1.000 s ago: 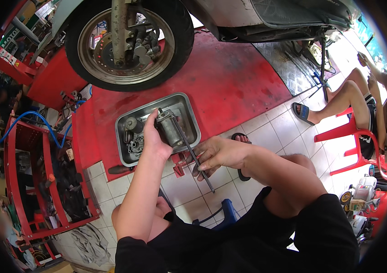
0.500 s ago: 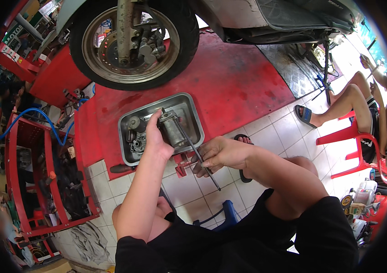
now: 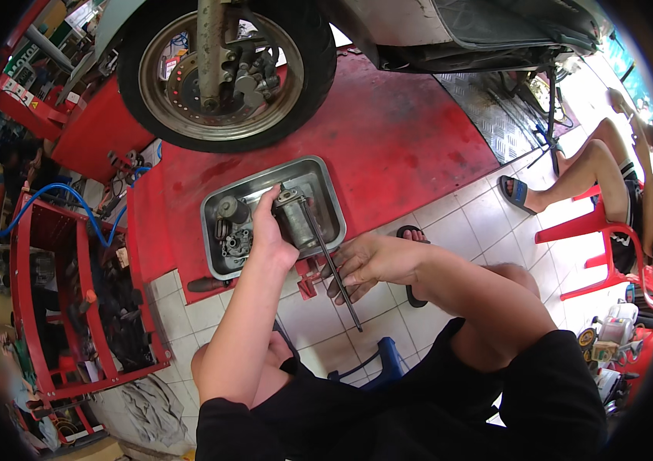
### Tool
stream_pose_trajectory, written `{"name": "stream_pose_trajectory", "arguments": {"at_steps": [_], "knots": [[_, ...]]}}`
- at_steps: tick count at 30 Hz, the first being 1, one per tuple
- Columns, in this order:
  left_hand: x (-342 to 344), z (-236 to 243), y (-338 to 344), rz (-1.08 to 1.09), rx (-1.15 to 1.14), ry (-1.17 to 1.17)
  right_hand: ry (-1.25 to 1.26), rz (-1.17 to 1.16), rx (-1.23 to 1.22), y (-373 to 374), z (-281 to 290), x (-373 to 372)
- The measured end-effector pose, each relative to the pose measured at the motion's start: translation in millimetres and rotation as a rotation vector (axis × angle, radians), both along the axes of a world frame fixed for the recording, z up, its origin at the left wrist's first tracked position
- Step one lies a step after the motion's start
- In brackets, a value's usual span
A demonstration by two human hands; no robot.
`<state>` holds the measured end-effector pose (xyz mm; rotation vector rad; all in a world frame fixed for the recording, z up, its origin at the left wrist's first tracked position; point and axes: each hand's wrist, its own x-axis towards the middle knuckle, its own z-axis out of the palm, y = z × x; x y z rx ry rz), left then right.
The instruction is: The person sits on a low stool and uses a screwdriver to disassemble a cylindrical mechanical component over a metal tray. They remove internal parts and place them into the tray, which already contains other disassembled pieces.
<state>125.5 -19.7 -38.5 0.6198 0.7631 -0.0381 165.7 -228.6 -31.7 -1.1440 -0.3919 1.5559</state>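
Observation:
My left hand (image 3: 269, 234) is wrapped around a grey cylindrical metal part (image 3: 293, 223) with a flanged top, held over a steel tray (image 3: 331, 201). A long, thin dark metal rod (image 3: 350, 306) slants along the right side of that part, its upper end against or close to it. The fingers of my right hand (image 3: 368, 267) are closed around the rod's middle, and its lower end sticks out over the tiled floor. In the tray's left half lie a round metal piece (image 3: 232, 208) and a small cast metal assembly (image 3: 236, 244).
The tray rests on a red platform (image 3: 411, 131) under a scooter's front wheel (image 3: 295, 115). A dark handle (image 3: 205, 284) lies at the platform's front edge. Left stands a red shelf cart (image 3: 88, 307) with a blue hose (image 3: 54, 186). Another person sits on a red chair (image 3: 572, 230) at right.
The rod has turned slightly steeper, its lower end swinging left and toward me. My right fingers have shifted a little on it. The left hand stays on the cylindrical part.

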Motion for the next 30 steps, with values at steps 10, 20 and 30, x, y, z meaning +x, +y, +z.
{"name": "stream_pose_trajectory", "arguments": {"at_steps": [10,20,30], "knots": [[1,-10,1,-0.017,0.008,0.004,-0.178,-0.005,-0.048,6,0,-8],[2,-9,3,0.005,0.0,0.023,-0.128,-0.011,-0.062,4,-3,-8],[3,-8,5,0.008,0.013,0.034,0.048,-0.024,-0.005,0,-2,-9]]}}
